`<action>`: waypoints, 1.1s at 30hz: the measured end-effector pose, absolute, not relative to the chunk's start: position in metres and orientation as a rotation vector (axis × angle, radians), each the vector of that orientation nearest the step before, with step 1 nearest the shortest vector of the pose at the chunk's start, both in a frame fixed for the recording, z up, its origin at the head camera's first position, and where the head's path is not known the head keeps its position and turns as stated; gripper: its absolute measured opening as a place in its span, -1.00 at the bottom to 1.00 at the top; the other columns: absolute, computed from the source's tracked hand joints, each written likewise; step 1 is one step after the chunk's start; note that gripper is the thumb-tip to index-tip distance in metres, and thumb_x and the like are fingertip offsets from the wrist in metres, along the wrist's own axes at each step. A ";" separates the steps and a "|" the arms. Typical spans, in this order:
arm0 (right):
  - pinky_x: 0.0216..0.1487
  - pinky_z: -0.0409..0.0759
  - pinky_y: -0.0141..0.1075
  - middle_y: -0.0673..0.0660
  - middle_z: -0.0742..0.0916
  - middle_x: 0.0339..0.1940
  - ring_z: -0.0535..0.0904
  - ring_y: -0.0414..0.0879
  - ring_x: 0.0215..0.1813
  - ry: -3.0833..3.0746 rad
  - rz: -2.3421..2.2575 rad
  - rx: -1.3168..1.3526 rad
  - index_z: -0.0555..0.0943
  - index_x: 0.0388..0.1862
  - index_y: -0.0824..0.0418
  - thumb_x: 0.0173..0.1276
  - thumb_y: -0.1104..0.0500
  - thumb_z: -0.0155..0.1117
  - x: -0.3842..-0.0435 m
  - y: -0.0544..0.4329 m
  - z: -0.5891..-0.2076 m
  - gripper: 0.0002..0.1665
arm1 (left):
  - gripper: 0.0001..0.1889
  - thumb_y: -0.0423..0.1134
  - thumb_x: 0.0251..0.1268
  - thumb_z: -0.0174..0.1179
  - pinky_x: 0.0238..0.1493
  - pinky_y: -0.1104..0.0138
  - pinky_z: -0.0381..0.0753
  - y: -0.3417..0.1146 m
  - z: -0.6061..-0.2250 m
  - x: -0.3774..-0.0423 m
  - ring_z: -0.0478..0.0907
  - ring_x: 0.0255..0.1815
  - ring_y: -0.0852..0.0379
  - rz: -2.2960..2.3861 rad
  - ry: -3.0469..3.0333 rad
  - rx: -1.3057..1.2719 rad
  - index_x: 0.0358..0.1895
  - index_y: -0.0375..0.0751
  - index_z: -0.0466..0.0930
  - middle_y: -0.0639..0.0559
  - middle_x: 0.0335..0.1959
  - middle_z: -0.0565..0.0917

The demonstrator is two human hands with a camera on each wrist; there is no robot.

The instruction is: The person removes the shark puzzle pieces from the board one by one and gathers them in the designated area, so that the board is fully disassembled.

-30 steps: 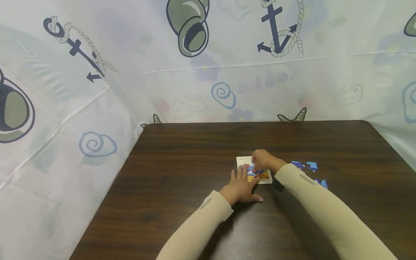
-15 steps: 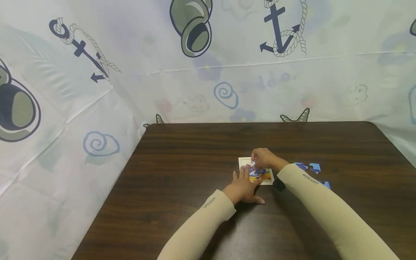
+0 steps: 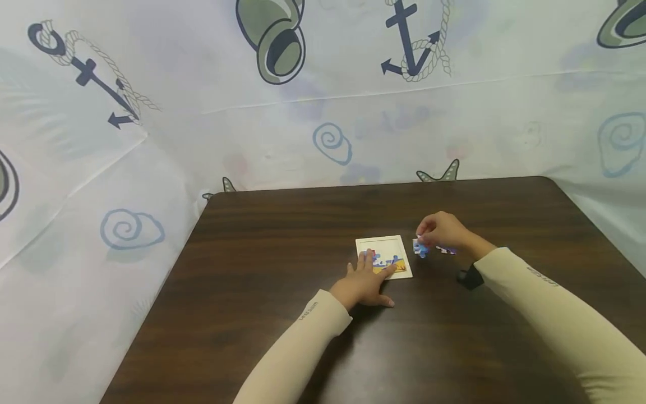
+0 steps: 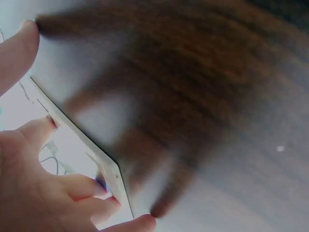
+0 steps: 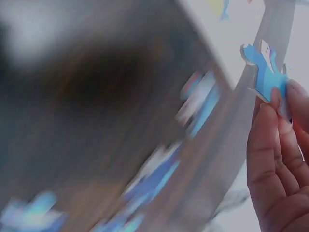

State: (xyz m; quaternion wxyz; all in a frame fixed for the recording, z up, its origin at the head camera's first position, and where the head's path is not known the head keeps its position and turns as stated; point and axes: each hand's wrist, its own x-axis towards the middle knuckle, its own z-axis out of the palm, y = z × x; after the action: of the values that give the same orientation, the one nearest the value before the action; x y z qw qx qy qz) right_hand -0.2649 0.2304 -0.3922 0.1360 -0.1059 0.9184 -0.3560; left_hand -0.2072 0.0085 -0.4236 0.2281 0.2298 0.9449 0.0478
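My left hand (image 3: 360, 286) lies with fingers spread over the lower left of a pale puzzle board (image 3: 383, 241). In the left wrist view several of its fingertips touch the board, while the thumb and another fingertip reach the table. Colourful puzzle pieces (image 3: 401, 264) fill the board's lower part; its upper part shows bare. Right of the board, my right hand (image 3: 444, 231) pinches a blue puzzle piece (image 5: 270, 79) between thumb and fingers, lifted off the table in the right wrist view. Part of that piece is hidden by the fingertips.
Loose puzzle pieces (image 3: 446, 250) lie right of the board, partly hidden by the right hand; the right wrist view shows several, blurred (image 5: 152, 176). The dark wooden table (image 3: 252, 252) meets a patterned cloth (image 3: 282, 129) along its far edge.
My right hand has moved right, from over the board to the loose pieces beside it. The board's upper part is now uncovered. My left hand keeps its place; the head view has shifted slightly.
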 end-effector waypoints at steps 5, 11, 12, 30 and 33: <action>-0.35 0.64 -0.29 0.15 0.73 -0.46 0.60 -0.19 -0.43 2.640 -1.008 -0.240 0.60 -0.34 0.42 0.21 0.34 0.24 -0.246 0.276 -0.399 -0.89 | -0.10 0.23 0.08 0.26 0.50 -0.16 -0.03 0.008 -0.420 -0.207 -0.29 0.59 -0.24 0.168 2.584 0.623 0.48 0.34 -0.02 -0.29 0.56 -0.21; -0.39 0.57 -0.33 0.10 0.73 -0.46 0.55 -0.17 -0.43 2.620 -0.935 -0.255 0.60 -0.39 0.36 0.18 0.34 0.26 -0.234 0.294 -0.412 -0.94 | -0.10 0.24 0.09 0.24 0.50 -0.16 -0.02 0.009 -0.419 -0.205 -0.30 0.59 -0.26 0.168 2.582 0.623 0.49 0.33 -0.03 -0.30 0.56 -0.22; -0.39 0.58 -0.33 0.11 0.73 -0.46 0.55 -0.17 -0.43 2.621 -0.935 -0.266 0.60 -0.40 0.36 0.17 0.35 0.27 -0.234 0.294 -0.414 -0.94 | -0.10 0.24 0.08 0.24 0.50 -0.16 -0.02 0.009 -0.419 -0.205 -0.29 0.59 -0.25 0.167 2.585 0.619 0.49 0.33 -0.02 -0.30 0.56 -0.22; -0.33 0.36 -0.34 0.10 0.71 -0.49 0.48 -0.15 -0.39 2.679 -0.977 -0.218 0.64 -0.41 0.32 0.10 0.14 0.41 -0.231 0.297 -0.428 -0.75 | -0.11 0.23 0.07 0.27 0.50 -0.14 0.00 0.010 -0.419 -0.206 -0.26 0.59 -0.25 0.179 2.609 0.610 0.48 0.35 0.00 -0.29 0.56 -0.19; -0.31 0.35 -0.33 0.12 0.72 -0.47 0.48 -0.14 -0.37 2.697 -0.935 -0.165 0.63 -0.37 0.37 0.14 0.18 0.37 -0.227 0.294 -0.425 -0.77 | -0.10 0.24 0.06 0.27 0.49 -0.15 0.01 0.011 -0.419 -0.205 -0.25 0.59 -0.24 0.173 2.615 0.619 0.48 0.35 0.00 -0.29 0.56 -0.19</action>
State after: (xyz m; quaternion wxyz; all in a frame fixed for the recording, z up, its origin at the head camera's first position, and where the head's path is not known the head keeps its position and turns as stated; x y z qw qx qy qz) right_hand -0.2271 0.2939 -0.4252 0.1409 -0.0570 0.9339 -0.3236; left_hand -0.2052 0.0107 -0.4194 0.2225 0.2240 0.9468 0.0625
